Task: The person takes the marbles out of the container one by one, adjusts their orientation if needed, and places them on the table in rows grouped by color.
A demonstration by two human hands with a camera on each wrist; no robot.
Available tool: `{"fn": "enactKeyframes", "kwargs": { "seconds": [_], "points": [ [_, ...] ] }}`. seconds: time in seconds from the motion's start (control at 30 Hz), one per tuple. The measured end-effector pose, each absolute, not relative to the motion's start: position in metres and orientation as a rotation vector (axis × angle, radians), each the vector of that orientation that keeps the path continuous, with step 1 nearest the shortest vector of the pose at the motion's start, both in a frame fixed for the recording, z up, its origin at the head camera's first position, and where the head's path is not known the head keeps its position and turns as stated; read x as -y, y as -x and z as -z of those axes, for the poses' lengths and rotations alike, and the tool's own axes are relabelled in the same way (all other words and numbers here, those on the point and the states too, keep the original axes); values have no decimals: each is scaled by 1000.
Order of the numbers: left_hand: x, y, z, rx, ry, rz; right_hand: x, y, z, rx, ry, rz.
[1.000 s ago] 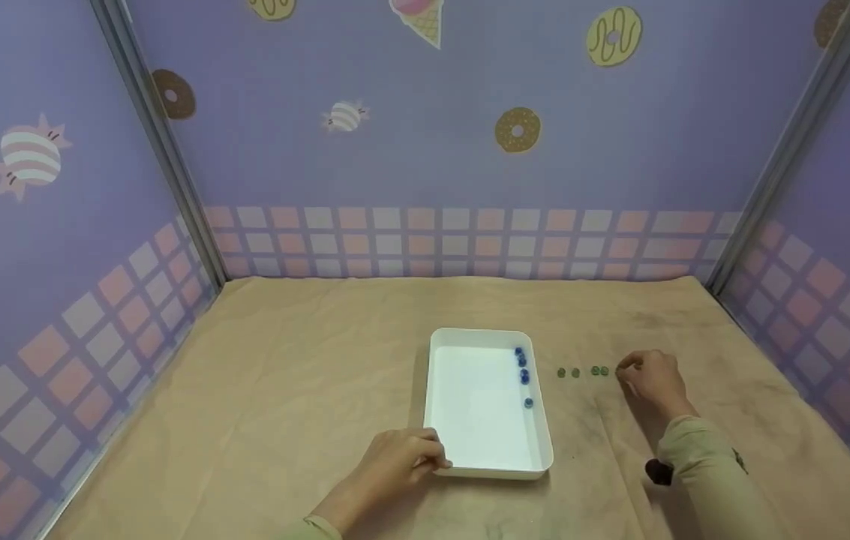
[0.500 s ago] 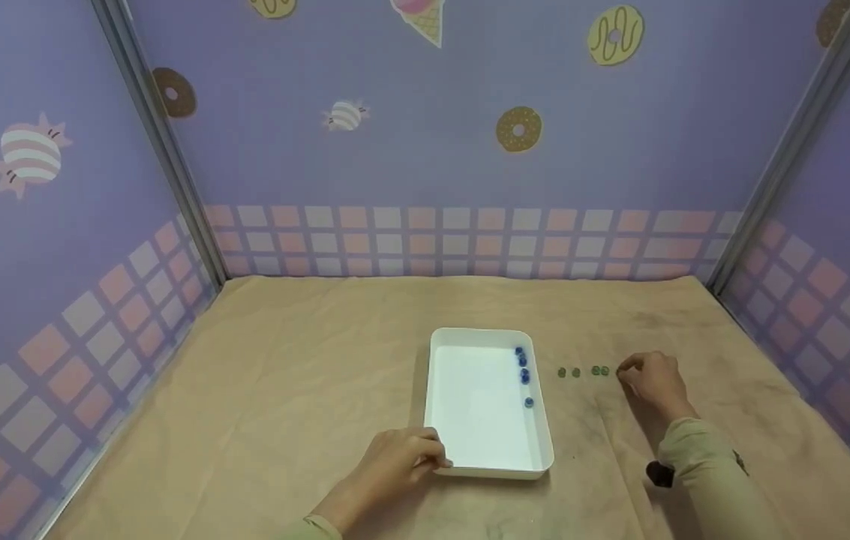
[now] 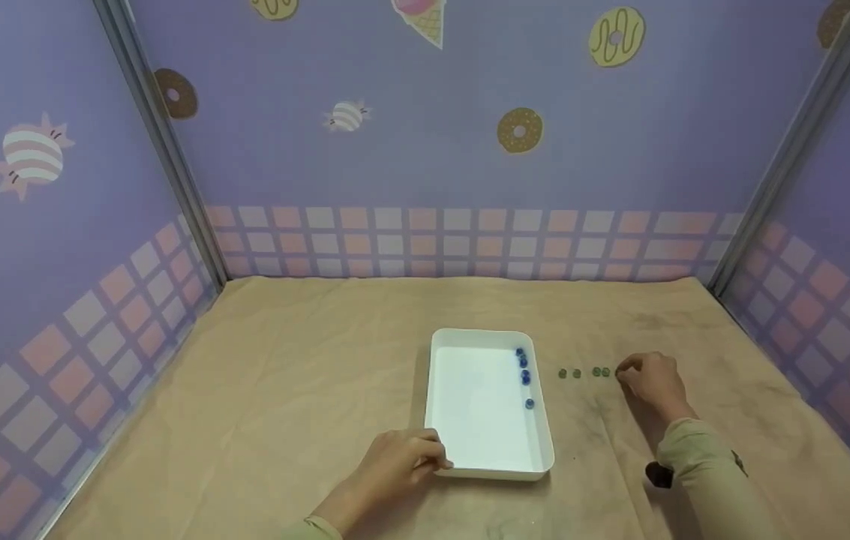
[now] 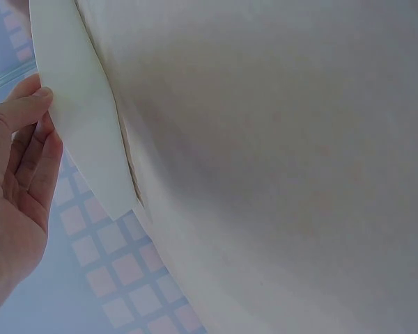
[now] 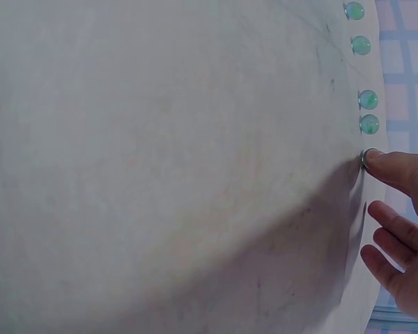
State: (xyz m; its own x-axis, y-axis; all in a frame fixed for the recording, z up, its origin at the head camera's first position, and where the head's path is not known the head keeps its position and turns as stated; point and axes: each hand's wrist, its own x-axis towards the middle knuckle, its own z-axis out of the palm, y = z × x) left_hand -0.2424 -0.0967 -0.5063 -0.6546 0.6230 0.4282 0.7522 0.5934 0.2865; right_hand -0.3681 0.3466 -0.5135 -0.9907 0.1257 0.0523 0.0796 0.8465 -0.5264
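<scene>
My left hand [image 3: 403, 456] pinches the near left corner of a white rectangular tray [image 3: 473, 409]; in the left wrist view thumb and fingers meet at the tray's rim [image 4: 82, 111]. Along the tray's right inner wall lie several dark blue marbles [image 3: 525, 374]. To the right of the tray, a row of green glass marbles [image 3: 577, 373] runs across the cloth. At the row's right end my right hand [image 3: 653, 382] pinches one more green marble [image 5: 365, 159] at the cloth, mostly hidden behind the thumb. Its other fingers hang loosely below, off the marble.
A beige cloth [image 3: 304, 360] covers the table. Purple walls [image 3: 425, 165] with printed sweets enclose it at the back and both sides. A dark object [image 3: 659, 474] shows beside the right sleeve [image 3: 702, 457].
</scene>
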Motion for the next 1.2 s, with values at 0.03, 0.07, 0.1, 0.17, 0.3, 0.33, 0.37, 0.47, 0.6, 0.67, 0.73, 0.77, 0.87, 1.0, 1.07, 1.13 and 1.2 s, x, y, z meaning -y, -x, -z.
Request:
{"fn": "enactKeyframes", "kwargs": {
  "seconds": [0.03,0.07,0.1,0.17,0.3,0.33,0.37,0.47,0.6,0.67,0.73,0.77,0.87,1.0,1.07,1.13,1.2],
  "points": [
    [97,242,506,2543,1123,654,-346,368,513,2936,162,-833],
    [97,243,506,2546,1121,655,-347,369,514,2935,163,-834],
    [97,243,506,2548,1119,657,-347,369,514,2935,164,-839],
    [97,243,507,2553,1113,653,-347,369,515,2936,166,-844],
    [97,243,506,2555,1112,649,-349,370,515,2943,176,-861],
    [97,243,506,2551,1114,646,-349,370,516,2944,174,-861],
    [97,243,506,2550,1117,646,-349,371,516,2944,171,-862],
    [97,243,506,2550,1124,640,-350,370,515,2935,152,-852],
    [97,243,507,2573,1119,629,-349,369,516,2919,117,-823],
    [96,243,508,2576,1119,622,-349,368,517,2916,108,-808],
    [96,244,508,2571,1120,620,-349,367,517,2915,114,-808],
    [96,244,508,2567,1122,617,-349,367,517,2917,118,-808],
    [96,244,509,2554,1125,613,-348,367,516,2924,132,-815],
    [96,244,508,2555,1120,613,-348,367,515,2926,125,-812],
    [96,244,508,2560,1117,614,-348,367,515,2923,121,-805],
    [96,244,508,2560,1118,616,-349,368,516,2920,118,-800],
    [97,244,508,2561,1122,626,-350,368,516,2918,117,-798]
  ]
}}
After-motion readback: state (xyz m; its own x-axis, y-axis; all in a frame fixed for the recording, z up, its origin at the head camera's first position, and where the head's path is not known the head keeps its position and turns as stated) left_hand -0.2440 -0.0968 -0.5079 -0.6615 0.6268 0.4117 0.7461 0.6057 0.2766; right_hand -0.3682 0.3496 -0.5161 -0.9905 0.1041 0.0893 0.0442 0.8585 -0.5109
